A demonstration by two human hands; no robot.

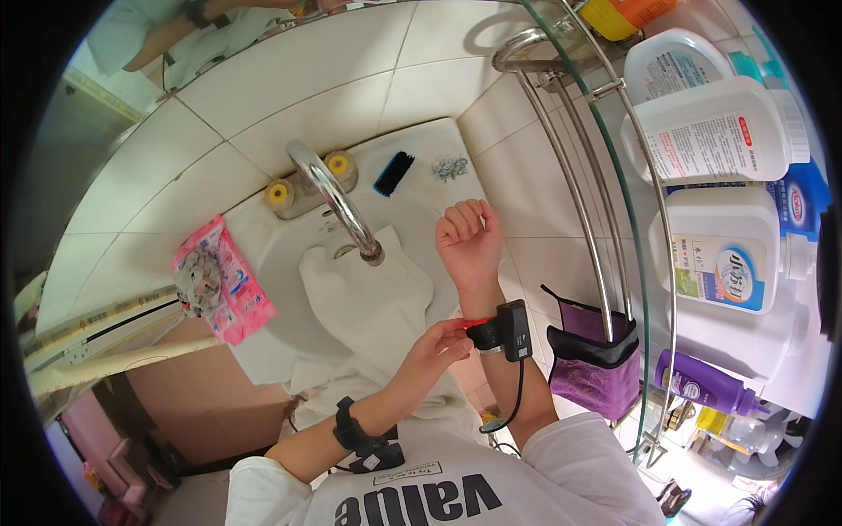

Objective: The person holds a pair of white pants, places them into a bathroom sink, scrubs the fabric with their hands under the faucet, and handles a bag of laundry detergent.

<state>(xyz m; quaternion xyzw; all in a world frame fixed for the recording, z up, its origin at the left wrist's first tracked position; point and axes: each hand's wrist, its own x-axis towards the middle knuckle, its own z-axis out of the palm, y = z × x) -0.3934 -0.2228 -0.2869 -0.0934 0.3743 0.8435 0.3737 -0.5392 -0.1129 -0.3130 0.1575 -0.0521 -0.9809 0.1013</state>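
Observation:
My right hand [468, 242] is raised over the right side of the sink, its fingers curled into a loose fist with nothing visible in them. Around that wrist sits a black strap [485, 334] with a red edge, carrying a small black device [514, 331] and a cable. The fingers of my left hand [439, 343] pinch at the strap's red edge. A similar black band [352, 427] circles my left wrist. Below my hands, a white cloth [368, 296] lies in the white washbasin [279, 329] and drapes over its front edge, under the chrome faucet [332, 197].
A black-bristled brush [394, 173] lies on the basin's back ledge. At left rests a pink packet [240, 289] with a crumpled grey bundle [199, 281] on it. Metal rails [572, 197], a purple mesh bag [595, 375] and a glass shelf with several white bottles [717, 138] stand at right.

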